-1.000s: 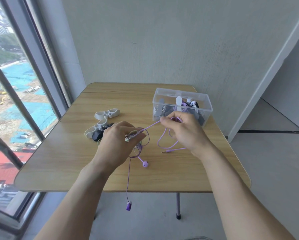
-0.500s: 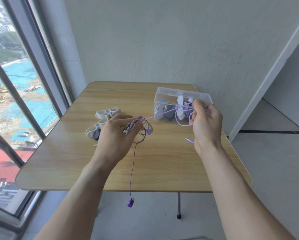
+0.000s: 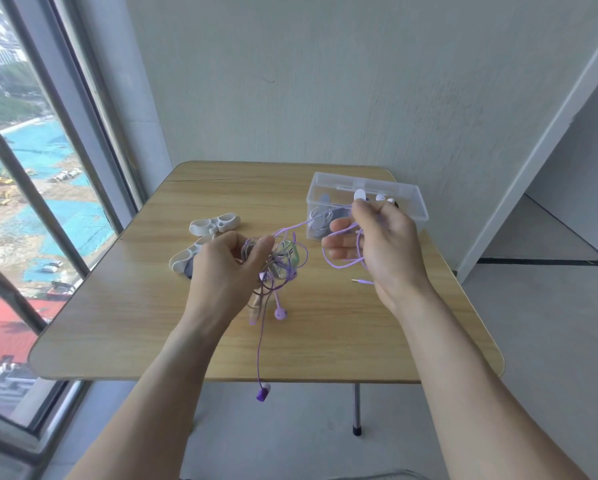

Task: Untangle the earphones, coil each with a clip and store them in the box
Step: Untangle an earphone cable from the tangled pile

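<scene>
- Right hand (image 3: 377,247): 1.0 s ago low over the table near the left hand; now raised, just in front of the clear box (image 3: 408,206), purple cable (image 3: 342,265) looped round its fingers.
- Cable between hands: now a raised span running right.
- Left hand (image 3: 228,271): tangle (image 3: 276,268) lifted off the table; one earbud (image 3: 279,314) hangs free.

Purple earphones (image 3: 266,271) between both hands
</scene>
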`<state>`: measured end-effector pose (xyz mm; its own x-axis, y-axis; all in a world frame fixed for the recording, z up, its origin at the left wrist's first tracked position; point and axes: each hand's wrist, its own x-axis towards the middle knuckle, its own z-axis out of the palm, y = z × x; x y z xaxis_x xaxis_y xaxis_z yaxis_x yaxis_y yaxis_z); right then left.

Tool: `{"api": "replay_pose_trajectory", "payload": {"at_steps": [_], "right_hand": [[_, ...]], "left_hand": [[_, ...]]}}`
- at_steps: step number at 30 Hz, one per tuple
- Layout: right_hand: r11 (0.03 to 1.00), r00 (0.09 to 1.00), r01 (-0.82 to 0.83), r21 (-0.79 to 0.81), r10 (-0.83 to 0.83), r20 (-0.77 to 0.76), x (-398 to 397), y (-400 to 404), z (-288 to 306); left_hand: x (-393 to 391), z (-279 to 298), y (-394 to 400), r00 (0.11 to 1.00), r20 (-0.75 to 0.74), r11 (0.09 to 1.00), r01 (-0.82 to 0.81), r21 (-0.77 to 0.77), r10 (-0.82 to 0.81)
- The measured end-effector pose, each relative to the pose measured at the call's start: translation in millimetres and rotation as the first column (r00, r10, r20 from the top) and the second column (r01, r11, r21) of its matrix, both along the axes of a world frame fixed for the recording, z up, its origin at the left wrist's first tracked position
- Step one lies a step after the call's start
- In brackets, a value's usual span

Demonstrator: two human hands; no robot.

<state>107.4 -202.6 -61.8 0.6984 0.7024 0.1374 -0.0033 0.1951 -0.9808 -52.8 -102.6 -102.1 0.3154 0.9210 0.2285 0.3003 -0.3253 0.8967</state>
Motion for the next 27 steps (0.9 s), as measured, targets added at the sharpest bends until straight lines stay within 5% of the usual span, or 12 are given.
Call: {"api": "replay_pose_trajectory", "payload": {"at_steps": [5, 10, 14, 17, 23, 27], "right_hand": [[0.994, 1.0, -0.029, -0.102, 0.03, 0.003, 1, 0, -3], [0.992, 1.0, -0.017, -0.125, 0.017, 0.001, 1, -1, -2], [0.996, 0.999, -0.017, -0.092, 0.013, -0.034, 2, -4, 1], [0.996, 0.999, 0.038, -0.082, -0.038, -0.003, 8, -5, 2], [0.976, 0.977, 0.208, -0.067, -0.205, 0.05, 29, -9, -1], [0.952, 0.956, 0.292, -0.092, -0.292, 0.003, 43, -16, -2]], "left_hand": [[0, 0, -6, 1.0, -0.008, 0.998, -0.004, -0.059, 0.004], [5, 0, -30, 0.989, -0.139, 0.925, 0.089, 0.369, -0.04], [10, -11, -35, 0.87, -0.433, 0.878, 0.38, 0.291, -0.234], [11, -18, -34, 0.797, -0.536, 0.884, 0.431, 0.18, -0.28], [7, -13, -25, 0.88, -0.43, 0.949, 0.285, 0.134, -0.203], [0, 0, -13, 0.981, -0.137, 0.984, 0.12, -0.129, -0.137]]}}
